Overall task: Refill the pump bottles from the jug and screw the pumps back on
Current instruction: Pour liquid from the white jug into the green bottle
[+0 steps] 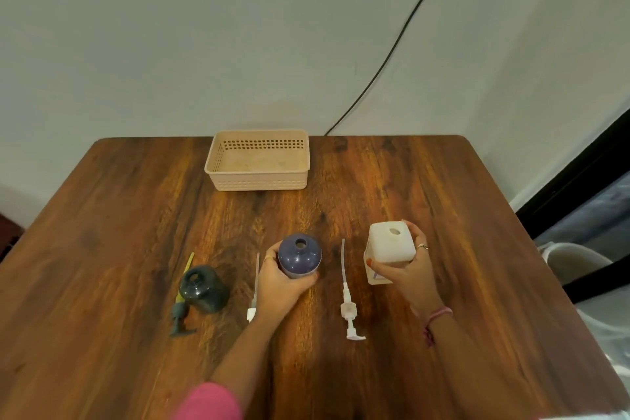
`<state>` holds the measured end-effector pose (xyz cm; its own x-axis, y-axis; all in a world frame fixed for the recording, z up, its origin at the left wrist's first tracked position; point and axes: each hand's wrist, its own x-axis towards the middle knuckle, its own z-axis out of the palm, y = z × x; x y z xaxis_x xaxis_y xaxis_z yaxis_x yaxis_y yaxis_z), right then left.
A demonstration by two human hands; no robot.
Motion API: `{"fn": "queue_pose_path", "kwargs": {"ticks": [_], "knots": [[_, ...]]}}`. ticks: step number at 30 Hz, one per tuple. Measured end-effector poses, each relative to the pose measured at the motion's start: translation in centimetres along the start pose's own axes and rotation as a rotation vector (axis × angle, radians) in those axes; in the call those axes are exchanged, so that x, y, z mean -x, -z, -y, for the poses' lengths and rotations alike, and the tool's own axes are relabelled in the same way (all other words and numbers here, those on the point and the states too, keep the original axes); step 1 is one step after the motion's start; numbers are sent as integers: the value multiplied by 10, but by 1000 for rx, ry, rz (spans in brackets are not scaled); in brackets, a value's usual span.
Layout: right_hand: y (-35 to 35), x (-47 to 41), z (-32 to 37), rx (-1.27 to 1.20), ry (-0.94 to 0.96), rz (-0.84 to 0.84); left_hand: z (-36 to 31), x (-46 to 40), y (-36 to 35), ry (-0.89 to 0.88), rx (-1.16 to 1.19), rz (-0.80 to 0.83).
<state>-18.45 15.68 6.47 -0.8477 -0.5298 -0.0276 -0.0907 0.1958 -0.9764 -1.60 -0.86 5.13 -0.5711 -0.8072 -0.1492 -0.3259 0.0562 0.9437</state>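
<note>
Now the left hand [278, 286] is gripping the uncapped blue bottle [299, 256] at mid-table, fingers curled around its body. Just beside it, past a loose white pump [348, 307], the right hand [407, 269] is clasping the open white jug [388, 251], standing on the wooden table [460, 215].

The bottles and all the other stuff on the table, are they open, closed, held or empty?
Blue bottle: open, upright, held by left hand.
White jug: uncapped, gripped by right hand.
Dark green bottle: open, upright, unheld.
Green pump: off, lying flat.
White pump: off, lying flat.
Second white pump: off, lying flat.
Basket: empty.
</note>
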Motion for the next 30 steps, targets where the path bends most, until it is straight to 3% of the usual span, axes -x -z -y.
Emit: {"fn": "queue_pose_path", "kwargs": {"ticks": [16, 22, 30], "knots": [[5, 13, -35, -9, -36, 27, 22, 16, -11, 83, -7, -4], [6, 15, -39, -19, -24, 37, 28, 25, 0, 88, -153, 73], [5, 13, -43, -21, -31, 38, 4, 48, 48, -63, -232, -41]]}}
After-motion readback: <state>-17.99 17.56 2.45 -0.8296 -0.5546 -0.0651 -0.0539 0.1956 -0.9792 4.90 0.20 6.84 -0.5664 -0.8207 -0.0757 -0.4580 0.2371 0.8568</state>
